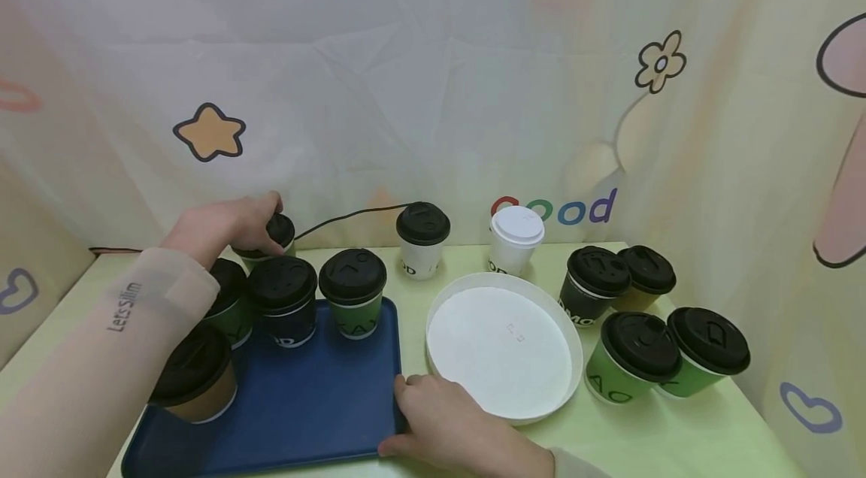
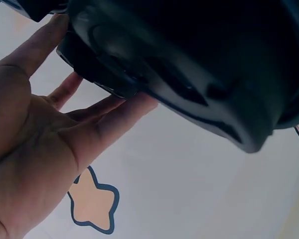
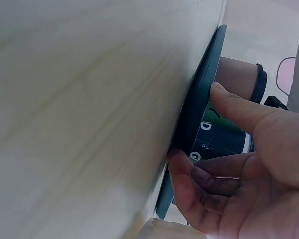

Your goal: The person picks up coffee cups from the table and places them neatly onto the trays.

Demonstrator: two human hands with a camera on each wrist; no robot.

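At the back left, my left hand (image 1: 233, 226) reaches over the cups and grips a black-lidded paper cup (image 1: 280, 228) by its lid; the hand partly hides it. In the left wrist view, the fingers (image 2: 122, 117) meet a black lid behind a larger dark lid (image 2: 189, 64). My right hand (image 1: 453, 422) pinches the near right corner of the blue tray (image 1: 311, 395), thumb (image 3: 234, 102) over the rim and fingers curled at its underside. Black-lidded cups stand on the tray: a green one (image 1: 355, 313), a black one (image 1: 287, 320), another green one (image 1: 237, 320) and a brown one (image 1: 210, 391).
Right of the tray lies a round white tray (image 1: 501, 350). Behind it stand a white cup with a black lid (image 1: 421, 256) and one with a white lid (image 1: 510, 252). Several black-lidded cups, including a green one (image 1: 619, 373), crowd the right side. A printed curtain (image 1: 433, 87) hangs behind.
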